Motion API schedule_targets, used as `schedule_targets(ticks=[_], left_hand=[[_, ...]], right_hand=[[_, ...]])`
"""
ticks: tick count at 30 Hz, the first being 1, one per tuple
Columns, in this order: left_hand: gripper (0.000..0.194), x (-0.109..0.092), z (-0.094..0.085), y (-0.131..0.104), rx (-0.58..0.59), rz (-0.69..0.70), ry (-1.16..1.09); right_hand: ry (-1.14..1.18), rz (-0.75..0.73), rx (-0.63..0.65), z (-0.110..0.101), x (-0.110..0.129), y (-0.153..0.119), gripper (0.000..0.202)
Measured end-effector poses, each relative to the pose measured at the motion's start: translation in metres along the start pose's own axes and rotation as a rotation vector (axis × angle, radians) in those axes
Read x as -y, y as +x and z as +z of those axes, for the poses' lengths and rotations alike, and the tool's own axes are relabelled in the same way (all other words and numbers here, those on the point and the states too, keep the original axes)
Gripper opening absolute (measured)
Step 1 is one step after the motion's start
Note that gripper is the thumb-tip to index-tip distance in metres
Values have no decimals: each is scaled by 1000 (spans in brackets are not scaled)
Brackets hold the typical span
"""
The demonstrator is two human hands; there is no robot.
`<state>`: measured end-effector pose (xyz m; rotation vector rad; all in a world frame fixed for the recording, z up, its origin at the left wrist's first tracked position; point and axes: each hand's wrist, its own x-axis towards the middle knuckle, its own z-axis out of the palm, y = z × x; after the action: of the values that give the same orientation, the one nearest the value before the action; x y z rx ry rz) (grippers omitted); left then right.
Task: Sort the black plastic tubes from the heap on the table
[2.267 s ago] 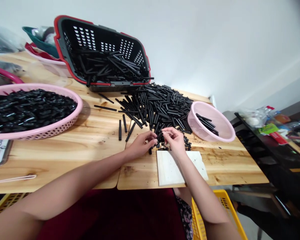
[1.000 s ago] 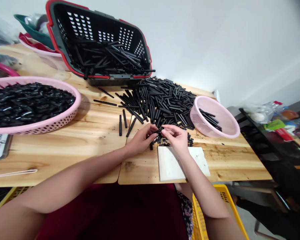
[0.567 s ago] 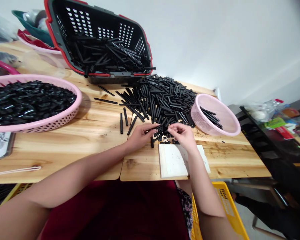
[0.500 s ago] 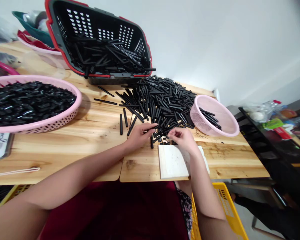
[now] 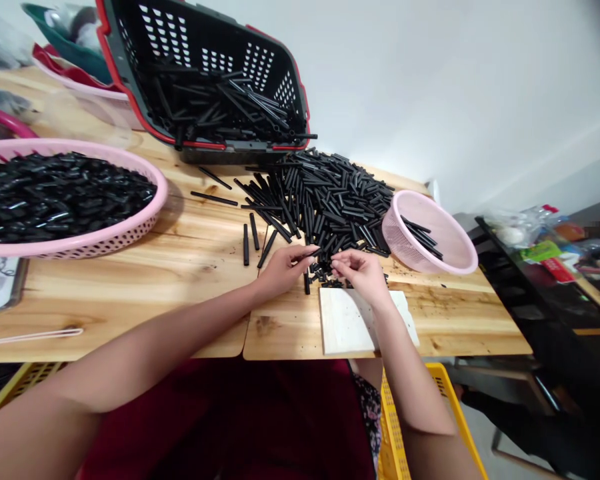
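Note:
Between the finger and thumb of my left hand (image 5: 286, 268) is a short black tube (image 5: 312, 253), its end pointing toward my other hand. My right hand (image 5: 361, 272) is closed in a pinch just to the right of that tube; whatever its fingertips hold is too small to make out. Both hands are over the near edge of a heap of black tubes (image 5: 337, 193). Small black scraps (image 5: 321, 273) lie beneath the fingers. A white board (image 5: 347, 323) lies flat under my right wrist.
A black basket with a red rim (image 5: 205, 150) leans at the back, holding longer tubes. At left stands a pink basket (image 5: 153, 217) full of black pieces. A smaller pink basket (image 5: 453, 243) at right holds several tubes. Yellow crates (image 5: 443, 380) are below the table.
My right hand has moved slightly left, closer to the tube in my left hand. The left hand stays nearly in place. The whole view has shifted a little.

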<state>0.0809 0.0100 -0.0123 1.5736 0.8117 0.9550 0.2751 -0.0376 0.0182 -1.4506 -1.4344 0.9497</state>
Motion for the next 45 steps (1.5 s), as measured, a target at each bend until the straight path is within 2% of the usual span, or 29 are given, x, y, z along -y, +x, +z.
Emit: schedule_targets(ticks=[2, 5, 9, 11, 14, 17, 21, 28, 33, 38, 41, 45], left_hand=[[46, 0, 1, -1, 4, 43, 22], [44, 0, 1, -3, 13, 55, 15], [46, -2, 2, -4, -3, 29, -33], [48, -2, 3, -5, -9, 11, -76], [51, 0, 5, -7, -33, 4, -131], [50, 1, 6, -7, -71, 24, -154], [48, -1, 6, -8, -89, 14, -162], [45, -3, 5, -8, -81, 49, -144], [38, -4, 2, -7, -79, 114, -40], [37, -6, -1, -5, -34, 134, -2], [38, -6, -4, -4, -31, 131, -2], [43, -6, -7, -4, -24, 132, -42]], right_hand=[[123, 24, -8, 7, 7, -1, 40], [170, -5, -82, 17, 10, -1, 39], [-97, -179, -304, 30, 6, 0, 27], [-266, -242, -347, 38, 5, -2, 22], [-310, -266, -334, 49, 9, -6, 22], [-140, -221, -310, 54, 14, -7, 26], [120, -143, -232, 53, 15, -4, 31], [253, -146, -235, 46, 9, 3, 35], [354, 1, -53, 33, 11, 8, 51], [257, -16, 7, 25, 16, 4, 47], [84, -185, -50, 31, 16, -1, 42], [-341, -455, -118, 38, 12, -7, 42]])
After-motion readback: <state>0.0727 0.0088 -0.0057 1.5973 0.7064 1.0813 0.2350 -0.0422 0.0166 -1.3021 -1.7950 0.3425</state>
